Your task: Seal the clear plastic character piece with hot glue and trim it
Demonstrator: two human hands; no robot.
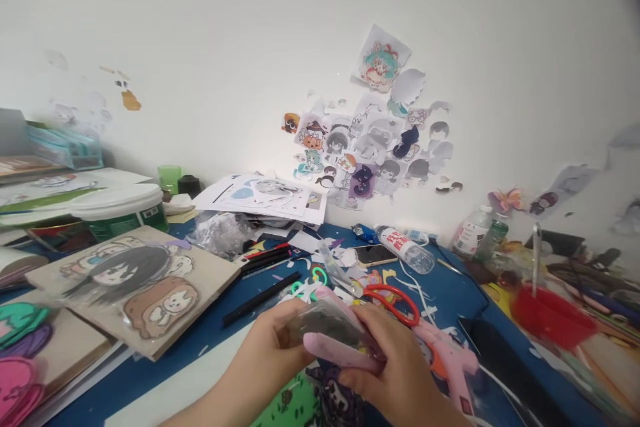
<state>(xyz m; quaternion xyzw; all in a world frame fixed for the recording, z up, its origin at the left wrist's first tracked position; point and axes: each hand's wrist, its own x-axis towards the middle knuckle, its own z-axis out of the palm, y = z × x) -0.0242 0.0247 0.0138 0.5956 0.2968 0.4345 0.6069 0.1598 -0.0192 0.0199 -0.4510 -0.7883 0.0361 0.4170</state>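
Both hands at the near side of the blue table (pixel 203 340), raised over the work, fingers drawn in narrow
Left hand (pixel 270 340) pinches the left side of a dark glossy piece (pixel 325 320) with a pink far edge; right hand (pixel 400 347) holds its right side together with a rounded pink strip (pixel 343 351)
Whether strip and piece are joined: cannot tell, fingers cover the meeting point
Location: piece and strip sit between the hands, above a green sheet (pixel 290 407) and a purple-black cutout (pixel 343 393)
Step, as judged: handling the piece two-handed, off the table
Method notes: support from both sides, light even pressure; piece looks thin and might crease if pinched hard
Fingertips best at the rims, since the glossy face may take smudges
Turn it slowly, so the strip does not drag or bend
Hazards: red-handled scissors (pixel 411 304) lie just beyond the right hand, pink glue gun (pixel 450 360) just beside it; elbow and sleeve room judged tight, so small wrist movements preferred over wide sweeps
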